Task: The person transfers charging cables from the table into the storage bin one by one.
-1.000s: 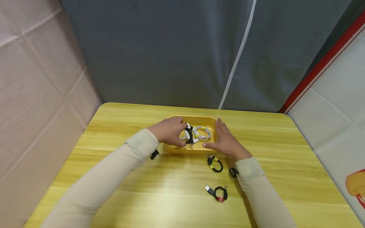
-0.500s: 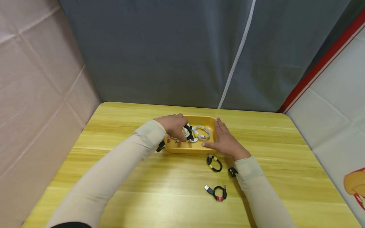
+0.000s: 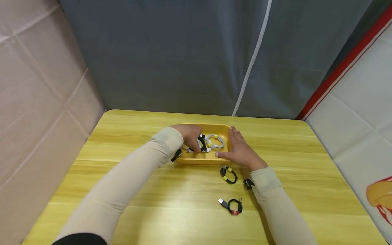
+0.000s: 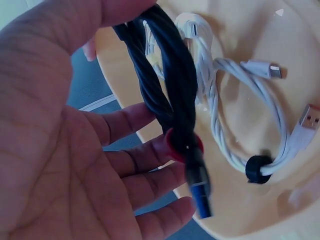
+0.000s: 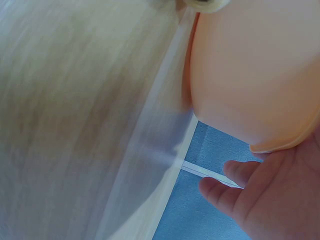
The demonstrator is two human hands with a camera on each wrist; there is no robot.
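Observation:
A shallow yellow tray (image 3: 225, 131) sits mid-table. My left hand (image 3: 190, 135) reaches into it and pinches a coiled black cable (image 3: 202, 143) bound with a red tie (image 4: 183, 145); in the left wrist view the thumb lies over the black cable (image 4: 172, 95) and the fingers (image 4: 145, 180) lie spread beneath it. A white cable (image 4: 250, 100) with a black tie lies on the tray (image 4: 240, 30) floor. Another white coil (image 3: 215, 141) lies at the tray's right. My right hand (image 3: 240, 149) rests flat against the tray's right side (image 5: 250, 75), fingers (image 5: 240, 180) straight.
Two more coiled black cables lie on the yellow wooden table (image 3: 153, 204) in front of the tray: one with yellow ties (image 3: 228, 175), one with a red tie (image 3: 232, 206). A grey curtain with a white cord (image 3: 251, 61) hangs behind, with panels on both sides.
My left hand has drawn slightly left and toward the tray's back with the black cable, wrist turned more over the tray. The right hand has stayed against the tray.

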